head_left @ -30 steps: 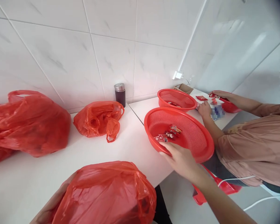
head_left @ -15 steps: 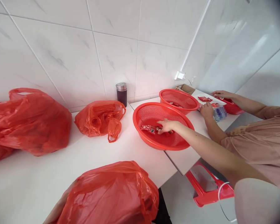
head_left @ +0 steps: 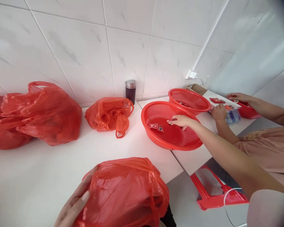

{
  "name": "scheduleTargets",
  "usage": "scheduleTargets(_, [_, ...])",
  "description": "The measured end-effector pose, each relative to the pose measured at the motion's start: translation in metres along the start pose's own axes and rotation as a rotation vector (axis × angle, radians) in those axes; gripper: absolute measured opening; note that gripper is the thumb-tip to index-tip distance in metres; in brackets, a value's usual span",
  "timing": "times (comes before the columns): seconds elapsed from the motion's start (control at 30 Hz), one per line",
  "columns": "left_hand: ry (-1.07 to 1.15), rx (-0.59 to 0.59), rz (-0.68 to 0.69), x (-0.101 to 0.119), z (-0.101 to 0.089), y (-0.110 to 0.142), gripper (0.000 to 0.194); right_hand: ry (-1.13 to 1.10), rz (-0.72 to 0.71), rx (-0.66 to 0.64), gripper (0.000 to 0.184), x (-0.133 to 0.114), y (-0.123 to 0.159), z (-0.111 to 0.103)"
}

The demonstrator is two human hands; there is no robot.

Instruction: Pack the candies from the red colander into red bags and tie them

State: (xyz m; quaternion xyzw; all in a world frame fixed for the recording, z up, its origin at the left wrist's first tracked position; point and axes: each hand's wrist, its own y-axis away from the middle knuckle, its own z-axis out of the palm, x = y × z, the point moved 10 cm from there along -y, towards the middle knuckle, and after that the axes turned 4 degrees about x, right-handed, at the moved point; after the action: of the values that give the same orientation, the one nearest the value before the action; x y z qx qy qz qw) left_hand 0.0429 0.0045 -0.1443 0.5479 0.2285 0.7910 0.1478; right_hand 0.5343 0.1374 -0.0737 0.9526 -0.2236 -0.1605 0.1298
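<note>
My left hand (head_left: 77, 198) grips the side of a red plastic bag (head_left: 123, 189) at the table's front edge, its thumb on the outside and its other fingers partly behind the film. Inside the large red colander (head_left: 153, 142), my right hand (head_left: 183, 121) is closed, pinching a small red-and-white packet (head_left: 169, 122) at its fingertips. Whether more packets are in the palm is hidden. To the left of that hand, another red-and-white packet (head_left: 156, 126) with dark print lies on the colander's bottom.
Tied red bags (head_left: 54, 116) and a smaller red bag (head_left: 109, 113) sit along the wall, beside a dark tumbler (head_left: 130, 92). At right, a co-worker's hands (head_left: 219, 112) are near a second colander (head_left: 189, 99) and packets. A red stool (head_left: 210, 195) stands below.
My right hand has drawn back to the right within the colander, lifting a packet from the bottom. My left hand shows more on the bag. The view has shifted slightly left.
</note>
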Motion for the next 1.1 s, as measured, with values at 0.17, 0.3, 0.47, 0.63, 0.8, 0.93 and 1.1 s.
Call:
scheduleTargets(0.17, [0.001, -0.094, 0.054, 0.012, 0.030, 0.010, 0.073, -0.540, -0.291, 0.010, 0.031, -0.066, 0.082, -0.013])
scheduleTargets(0.3, [0.018, -0.148, 0.092, 0.014, 0.047, 0.013, 0.080, -1.064, -0.512, -0.445, 0.023, -0.154, 0.178, 0.062])
scheduleTargets(0.47, [-0.057, -0.186, 0.163, 0.019, 0.057, 0.025, 0.083, -0.721, -0.657, -0.405, 0.016, -0.192, 0.198, 0.141])
scheduleTargets(0.63, [-0.143, -0.188, 0.207, 0.024, 0.052, 0.029, 0.081, -0.123, -0.763, 0.005, 0.046, -0.186, 0.165, 0.137])
scheduleTargets(0.8, [-0.095, -0.109, 0.241, 0.035, 0.047, 0.024, 0.081, -0.199, -0.827, -0.004, 0.051, -0.193, 0.166, 0.124])
scheduleTargets(0.93, [-0.058, -0.083, 0.238, 0.036, 0.051, 0.021, 0.080, -0.260, -0.833, -0.060, 0.051, -0.196, 0.176, 0.109])
scheduleTargets(1.1, [-0.146, -0.081, 0.271, 0.033, 0.054, 0.017, 0.080, -0.484, -0.839, 0.008, 0.028, -0.186, 0.162, 0.033])
